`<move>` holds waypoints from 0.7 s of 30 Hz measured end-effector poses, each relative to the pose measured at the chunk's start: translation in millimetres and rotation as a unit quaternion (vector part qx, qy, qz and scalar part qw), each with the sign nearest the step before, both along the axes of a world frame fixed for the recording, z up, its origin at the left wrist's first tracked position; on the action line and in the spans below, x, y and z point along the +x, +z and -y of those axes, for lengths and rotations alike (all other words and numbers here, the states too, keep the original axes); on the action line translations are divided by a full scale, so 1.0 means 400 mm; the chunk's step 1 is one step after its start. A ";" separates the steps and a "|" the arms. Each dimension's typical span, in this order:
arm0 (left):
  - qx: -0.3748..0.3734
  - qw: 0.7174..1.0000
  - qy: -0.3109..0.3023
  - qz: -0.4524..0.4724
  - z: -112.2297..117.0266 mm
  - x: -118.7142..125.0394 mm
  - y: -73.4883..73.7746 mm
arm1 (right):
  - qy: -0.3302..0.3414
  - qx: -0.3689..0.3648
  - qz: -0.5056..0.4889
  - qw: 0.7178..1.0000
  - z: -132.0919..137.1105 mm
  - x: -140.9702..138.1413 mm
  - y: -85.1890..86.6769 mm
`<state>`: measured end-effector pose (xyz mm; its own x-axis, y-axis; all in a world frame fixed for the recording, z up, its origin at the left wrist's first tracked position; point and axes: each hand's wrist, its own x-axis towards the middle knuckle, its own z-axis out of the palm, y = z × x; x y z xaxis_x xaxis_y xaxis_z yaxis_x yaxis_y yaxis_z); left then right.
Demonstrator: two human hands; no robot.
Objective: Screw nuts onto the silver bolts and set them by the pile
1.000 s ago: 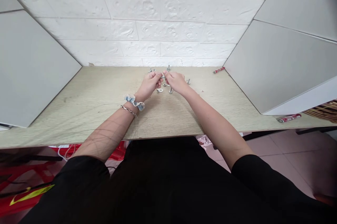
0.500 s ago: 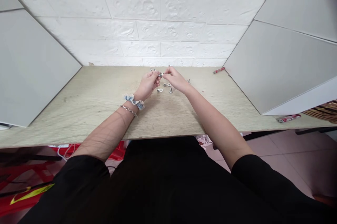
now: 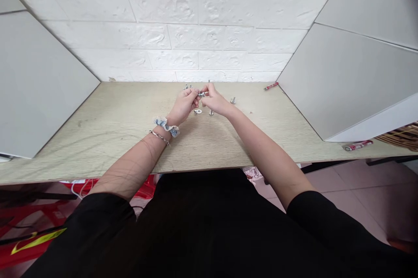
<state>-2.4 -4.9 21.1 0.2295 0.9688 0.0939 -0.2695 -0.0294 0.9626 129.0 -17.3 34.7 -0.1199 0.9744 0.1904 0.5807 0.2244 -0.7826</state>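
My left hand and my right hand meet above the far middle of the wooden table. Both pinch a small silver bolt held between their fingertips. A flat washer and a short bolt lie on the table just under the hands. Another bolt stands to the right of my right hand. More small bolts stand behind my left hand near the wall.
A red-and-white pen-like thing lies at the far right by the wall. A similar one rests at the table's right edge beside a wicker basket. Grey panels flank both sides.
Both hands stayed pinched on the bolt. My right hand shifted slightly left and closer to the left hand, covering the washers that showed between them before.
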 end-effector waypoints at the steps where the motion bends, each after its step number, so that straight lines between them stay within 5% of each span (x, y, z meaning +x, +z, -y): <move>1: 0.004 1.000 0.005 0.000 0.000 0.000 0.000 | -0.011 -0.004 0.008 1.000 0.001 0.001 0.002; 14: 0.027 0.999 0.023 0.004 -0.006 0.000 -0.002 | 0.021 0.032 0.053 0.998 0.001 0.004 0.002; 21: 0.045 0.998 0.038 0.003 -0.010 -0.002 -0.002 | -0.030 0.056 0.017 0.998 -0.011 0.000 -0.011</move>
